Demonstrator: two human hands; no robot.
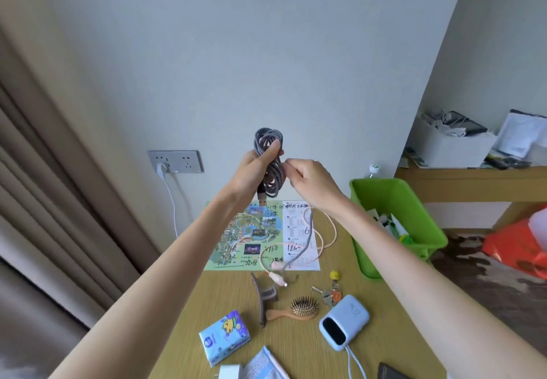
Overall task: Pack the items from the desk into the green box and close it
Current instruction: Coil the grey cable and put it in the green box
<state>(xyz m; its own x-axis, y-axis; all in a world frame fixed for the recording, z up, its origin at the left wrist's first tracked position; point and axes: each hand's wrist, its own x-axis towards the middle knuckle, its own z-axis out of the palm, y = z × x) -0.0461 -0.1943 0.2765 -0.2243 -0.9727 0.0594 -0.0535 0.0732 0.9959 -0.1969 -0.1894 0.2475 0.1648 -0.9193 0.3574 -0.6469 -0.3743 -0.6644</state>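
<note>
1. Left hand (251,168) grips the coiled grey cable (268,165) above the desk (296,340); right hand (310,180) pinches its loose end.
2. Green box (393,218) stands open at the desk's right (contents unclear).
3. Below: map (254,236), pink cable (322,239), hairbrush (299,309), keys (328,291), power bank (344,321), tissues (225,337).

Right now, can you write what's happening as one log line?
left hand: holds grey cable coil | right hand: winding its tail | green box: open | hairbrush: on desk

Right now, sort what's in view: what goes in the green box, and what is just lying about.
Job: grey cable coiled in the hands, left hand, right hand; pink cable, map, hair clip, hairbrush, keys, tissue pack, power bank, green box.

Lying about: wall socket, white bin, orange bag.
</note>
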